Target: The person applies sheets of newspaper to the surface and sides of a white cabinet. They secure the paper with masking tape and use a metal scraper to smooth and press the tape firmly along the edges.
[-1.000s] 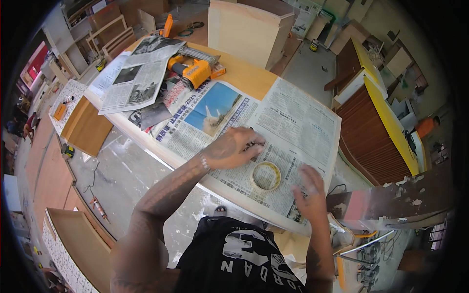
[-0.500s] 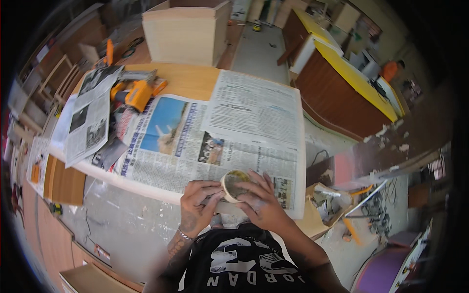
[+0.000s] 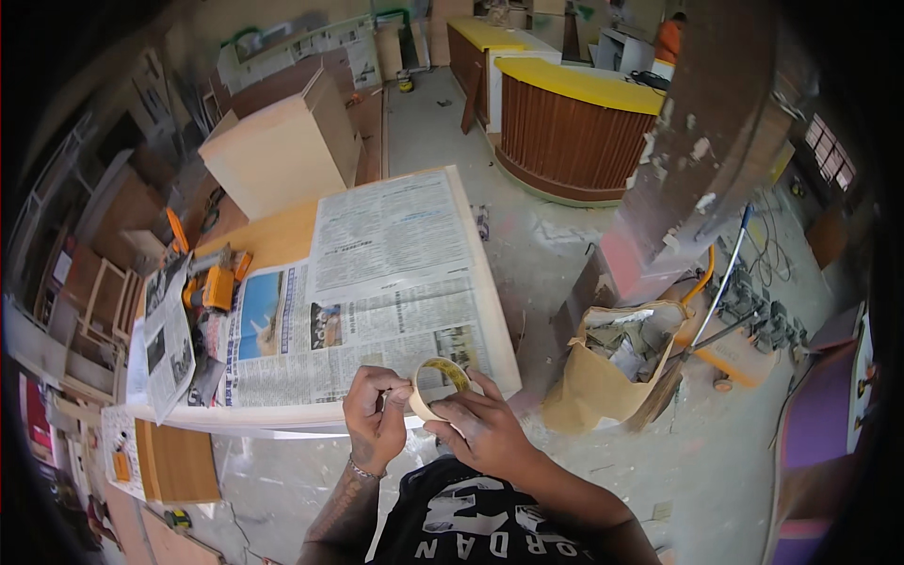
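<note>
A roll of cream masking tape (image 3: 423, 399) is held upright on edge in front of my chest, above the near edge of the newspaper-covered table. My right hand (image 3: 485, 424) grips its right side, with fingers reaching into the ring and the thumb below. On the other side, my left hand (image 3: 375, 414) is closed, thumb and forefinger pinching at the roll's left rim. Whether a loose tape end lies between them is too small to tell. Newspaper sheets (image 3: 391, 235) lie flat beyond my hands, overlapping across the table (image 3: 282, 226).
On the table's left sits an orange and black power tool (image 3: 219, 288). A paper sack of scraps (image 3: 603, 377) and a broom (image 3: 659, 395) stand right, beside a peeling pillar (image 3: 697, 160). Farther off are a pale wooden box (image 3: 282, 151), a yellow-topped counter (image 3: 574, 132) and a person in orange (image 3: 669, 40).
My view has swung right and up, bringing the sack and counter further in. The tape roll has turned more upright between my hands, and my right fingers have shifted around it.
</note>
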